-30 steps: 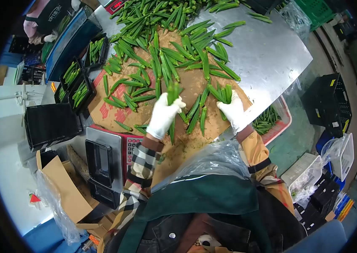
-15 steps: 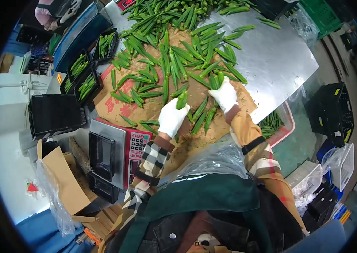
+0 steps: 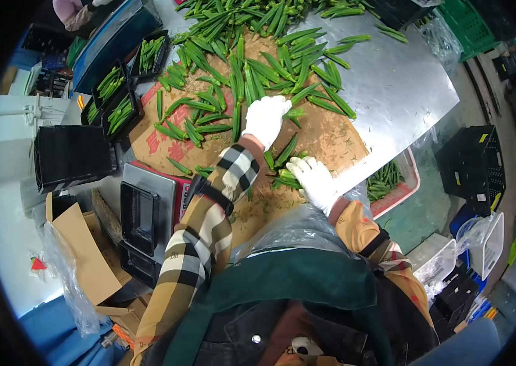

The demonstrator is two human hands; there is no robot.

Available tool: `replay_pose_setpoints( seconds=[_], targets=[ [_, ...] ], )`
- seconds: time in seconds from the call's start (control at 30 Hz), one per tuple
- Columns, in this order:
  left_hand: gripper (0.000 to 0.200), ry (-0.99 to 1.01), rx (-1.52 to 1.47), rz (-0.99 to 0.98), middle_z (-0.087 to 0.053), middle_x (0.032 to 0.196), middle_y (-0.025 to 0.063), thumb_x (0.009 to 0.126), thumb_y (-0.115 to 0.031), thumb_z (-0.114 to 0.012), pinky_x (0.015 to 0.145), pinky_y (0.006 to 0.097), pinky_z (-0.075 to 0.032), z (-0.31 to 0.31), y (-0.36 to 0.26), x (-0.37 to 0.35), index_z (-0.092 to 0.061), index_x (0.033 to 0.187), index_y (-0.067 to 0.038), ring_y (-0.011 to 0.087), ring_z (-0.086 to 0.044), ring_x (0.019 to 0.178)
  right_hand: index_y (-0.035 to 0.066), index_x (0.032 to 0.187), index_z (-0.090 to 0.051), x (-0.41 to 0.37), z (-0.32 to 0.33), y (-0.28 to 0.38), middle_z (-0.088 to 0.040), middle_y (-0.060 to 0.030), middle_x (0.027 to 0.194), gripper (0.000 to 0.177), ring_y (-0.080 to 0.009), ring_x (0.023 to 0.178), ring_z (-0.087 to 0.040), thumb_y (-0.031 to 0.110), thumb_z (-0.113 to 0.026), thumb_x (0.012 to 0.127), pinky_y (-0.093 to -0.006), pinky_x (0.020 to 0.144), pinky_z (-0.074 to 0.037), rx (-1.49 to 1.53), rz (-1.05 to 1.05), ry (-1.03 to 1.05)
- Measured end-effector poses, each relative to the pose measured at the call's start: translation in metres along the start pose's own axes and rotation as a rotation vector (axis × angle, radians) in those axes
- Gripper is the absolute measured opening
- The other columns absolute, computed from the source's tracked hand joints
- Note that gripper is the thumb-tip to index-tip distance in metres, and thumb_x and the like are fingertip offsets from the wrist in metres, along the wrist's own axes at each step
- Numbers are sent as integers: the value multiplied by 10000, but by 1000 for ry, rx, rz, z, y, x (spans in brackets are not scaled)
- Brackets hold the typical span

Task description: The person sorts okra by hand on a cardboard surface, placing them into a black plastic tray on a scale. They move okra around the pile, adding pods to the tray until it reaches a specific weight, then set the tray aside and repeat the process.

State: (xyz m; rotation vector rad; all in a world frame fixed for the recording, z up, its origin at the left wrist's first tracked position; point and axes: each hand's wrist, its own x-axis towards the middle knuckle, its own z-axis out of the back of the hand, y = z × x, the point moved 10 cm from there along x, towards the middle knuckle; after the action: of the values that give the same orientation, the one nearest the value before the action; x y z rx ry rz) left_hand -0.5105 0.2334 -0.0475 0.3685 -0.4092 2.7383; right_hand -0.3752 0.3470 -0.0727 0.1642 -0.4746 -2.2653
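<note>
**Okra sort: right hand loaded, left hand on the pile**

Left hand (image 3: 265, 119), in a white glove, reaches forward over the cardboard sheet (image 3: 331, 137). It lies palm down at the near edge of the okra pile (image 3: 252, 67). Fingers together, slightly bent, tips touching a pod; can't tell if it grips anything.

Right hand (image 3: 313, 180), also gloved, sits close to the body. Its fingers are curled around an okra bunch (image 3: 283, 179), pod ends sticking out to the left. A few loose pods lie between the two hands.

Cardboard lies on the steel table (image 3: 398, 85). Left of it:
- filled trays (image 3: 118, 113) of okra
- a stack of empty trays (image 3: 72, 161)
- a scale (image 3: 169, 195) with one empty tray (image 3: 139, 216) on its pan

Red crate (image 3: 399, 194) with more okra sits below the table's right edge. Another person (image 3: 72, 12) is at top left.
</note>
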Motion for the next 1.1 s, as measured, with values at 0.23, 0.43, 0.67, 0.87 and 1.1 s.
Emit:
replay_pose_setpoints(
  seconds=[0.23,0.43,0.67,0.87,1.1],
  targets=[
    [105,353,231,49,-643,911,138,896,-173,-622,740,474,-527,-22,16,9,-670,949,-95,338,-660,885,44,1314,-562,4,11,-10,-612,-119,1178,628,-292,1156,-549,131,-761,724,-428,998,-427,-31,-61,44],
    [274,403,-175,378,-683,1001,167,872,-292,-718,817,484,-537,17,-14,-32,-625,1027,-86,395,-665,962,39,1310,-556,-5,10,-22,-632,-128,1119,605,-309,1073,-592,127,-751,745,-418,940,-450,86,-115,38],
    [340,444,-185,437,-717,971,178,850,-317,-758,807,488,-542,-16,-34,-77,-642,1074,-88,401,-687,932,54,1355,-546,-41,11,-50,-633,-136,1154,630,-325,1084,-595,143,-755,768,-426,936,-462,172,-267,-121],
    [403,220,-651,637,-737,958,157,789,-319,-803,816,409,-543,25,18,-84,-701,1080,-60,313,-714,878,55,1343,-551,-31,-7,-29,-617,-134,1096,612,-324,1061,-587,185,-773,787,-440,927,-459,104,-238,61],
    [323,331,-432,643,-690,901,177,779,-311,-783,752,445,-539,53,-10,-121,-673,983,-85,340,-687,878,67,1261,-582,-35,-15,-39,-662,-155,947,556,-344,909,-658,211,-794,768,-448,804,-518,72,-181,73]
  ],
)
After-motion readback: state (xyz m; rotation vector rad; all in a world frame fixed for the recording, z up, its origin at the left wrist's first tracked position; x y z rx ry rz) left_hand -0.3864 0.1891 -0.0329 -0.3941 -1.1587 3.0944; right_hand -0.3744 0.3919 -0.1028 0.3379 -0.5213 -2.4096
